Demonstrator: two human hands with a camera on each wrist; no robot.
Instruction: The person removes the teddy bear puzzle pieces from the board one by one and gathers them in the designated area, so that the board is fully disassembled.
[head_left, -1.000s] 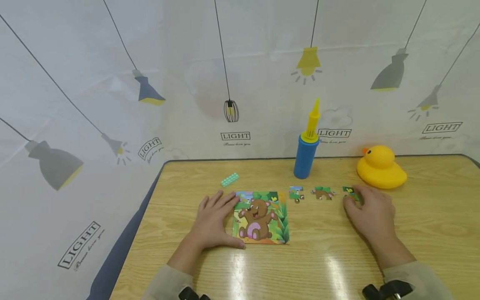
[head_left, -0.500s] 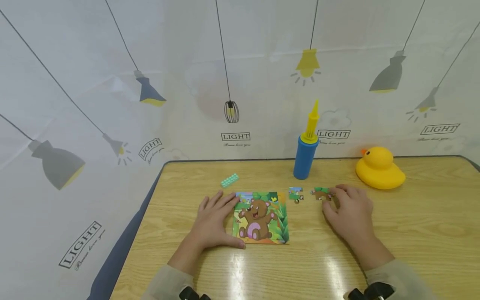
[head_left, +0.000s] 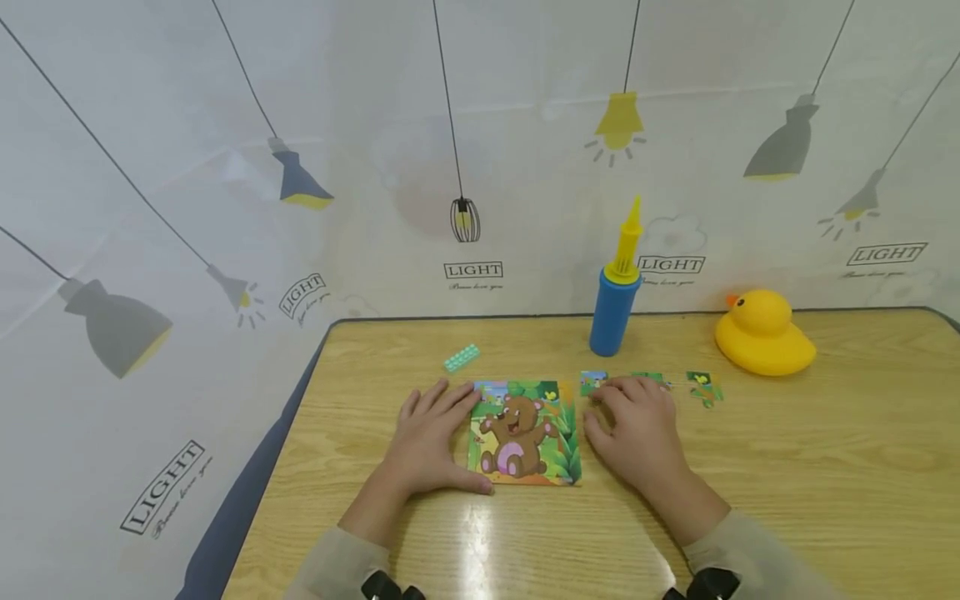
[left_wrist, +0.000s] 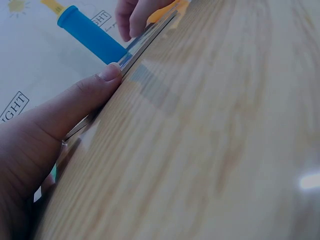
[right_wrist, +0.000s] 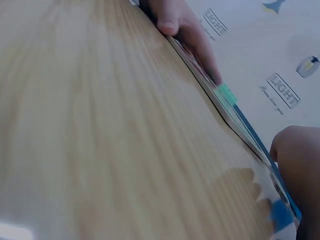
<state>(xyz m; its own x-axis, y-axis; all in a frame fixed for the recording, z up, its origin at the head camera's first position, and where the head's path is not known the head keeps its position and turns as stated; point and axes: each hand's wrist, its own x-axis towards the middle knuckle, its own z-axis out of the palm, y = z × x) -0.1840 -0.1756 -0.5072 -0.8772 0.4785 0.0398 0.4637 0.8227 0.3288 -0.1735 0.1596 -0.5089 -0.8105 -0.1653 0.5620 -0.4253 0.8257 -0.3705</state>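
Observation:
In the head view my left hand (head_left: 431, 442) lies with fingers spread along the left side of a square bear jigsaw puzzle (head_left: 517, 442). The left wrist view shows that thumb (left_wrist: 90, 92) stretched out against the board's near edge. My right hand (head_left: 637, 429) is over a loose jigsaw piece (head_left: 593, 380), its fingertips right at the piece and covering the lower part. Behind the right hand's knuckles a second piece (head_left: 651, 377) is mostly hidden. Farther right a third piece (head_left: 702, 386), green with a yellow bird, lies flat.
A blue and yellow hand pump (head_left: 615, 312) stands upright behind the pieces. At the back right sits a yellow rubber duck (head_left: 765, 337). A mint-green studded toy brick (head_left: 461, 358) lies behind the puzzle. A printed cloth backdrop (head_left: 360, 208) rises past the table's far edge.
My right hand has moved left, from the bird piece past the middle piece to the leftmost one. The bird piece is uncovered again. The left hand keeps its place.

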